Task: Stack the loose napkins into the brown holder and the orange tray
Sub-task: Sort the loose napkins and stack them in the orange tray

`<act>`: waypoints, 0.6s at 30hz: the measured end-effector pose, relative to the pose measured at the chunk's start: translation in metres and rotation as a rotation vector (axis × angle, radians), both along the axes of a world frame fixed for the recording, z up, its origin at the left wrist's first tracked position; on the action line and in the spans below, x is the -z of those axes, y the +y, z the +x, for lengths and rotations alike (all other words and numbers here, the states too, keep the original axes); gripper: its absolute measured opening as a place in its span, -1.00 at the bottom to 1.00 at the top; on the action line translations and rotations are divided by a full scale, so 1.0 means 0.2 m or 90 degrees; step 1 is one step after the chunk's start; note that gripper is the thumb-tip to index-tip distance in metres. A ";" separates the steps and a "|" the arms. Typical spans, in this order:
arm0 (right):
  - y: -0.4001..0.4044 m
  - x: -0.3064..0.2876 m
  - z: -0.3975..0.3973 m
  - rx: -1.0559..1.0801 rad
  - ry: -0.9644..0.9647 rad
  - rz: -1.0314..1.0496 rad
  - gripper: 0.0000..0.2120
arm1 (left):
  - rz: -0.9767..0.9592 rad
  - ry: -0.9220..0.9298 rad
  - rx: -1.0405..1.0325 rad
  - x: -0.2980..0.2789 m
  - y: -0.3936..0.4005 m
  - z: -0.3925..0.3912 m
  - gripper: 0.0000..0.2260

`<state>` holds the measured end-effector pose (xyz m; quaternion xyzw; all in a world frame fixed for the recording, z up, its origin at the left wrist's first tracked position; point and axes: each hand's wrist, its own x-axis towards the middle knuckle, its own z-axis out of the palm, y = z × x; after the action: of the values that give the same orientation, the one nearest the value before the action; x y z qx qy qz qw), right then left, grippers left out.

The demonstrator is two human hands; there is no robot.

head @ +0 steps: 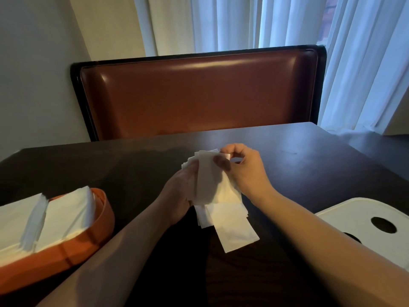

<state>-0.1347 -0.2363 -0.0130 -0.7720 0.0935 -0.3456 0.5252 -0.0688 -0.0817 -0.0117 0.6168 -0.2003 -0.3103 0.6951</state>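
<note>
A fanned bundle of white paper napkins (210, 182) is held above the middle of the dark wooden table (298, 165). The left hand (179, 193) grips the bundle from its left side, fingers curled round the stack. The right hand (243, 167) pinches the top edge with thumb and curled fingers. More loose white napkins (230, 227) lie on the table just below. At the left, the oval orange tray (93, 235) holds two stacks of napkins (44, 222). A white perforated lid (365, 227) sits at the right.
</note>
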 end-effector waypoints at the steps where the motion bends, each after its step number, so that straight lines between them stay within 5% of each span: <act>1: 0.01 0.00 0.00 -0.007 0.002 0.005 -0.94 | 0.009 -0.005 -0.002 0.00 0.00 0.00 -0.61; 5: 0.00 -0.03 -0.01 -0.040 0.014 -0.003 -0.67 | 0.033 -0.025 -0.008 0.00 0.00 -0.02 -0.64; 11: -0.01 -0.05 -0.05 -0.017 0.028 -0.166 -0.91 | 0.044 -0.036 0.006 -0.01 0.02 -0.02 -0.60; 15: -0.01 -0.06 -0.06 0.024 0.031 -0.285 -0.85 | 0.043 -0.036 0.004 -0.01 0.02 -0.01 -0.64; 18: -0.03 -0.06 -0.05 0.060 0.020 -0.244 -0.78 | 0.013 -0.036 0.004 -0.01 0.02 -0.01 -0.64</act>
<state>-0.1451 -0.2415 -0.0007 -0.8577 0.0705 -0.3696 0.3504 -0.0712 -0.0772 -0.0094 0.6320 -0.2185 -0.2969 0.6817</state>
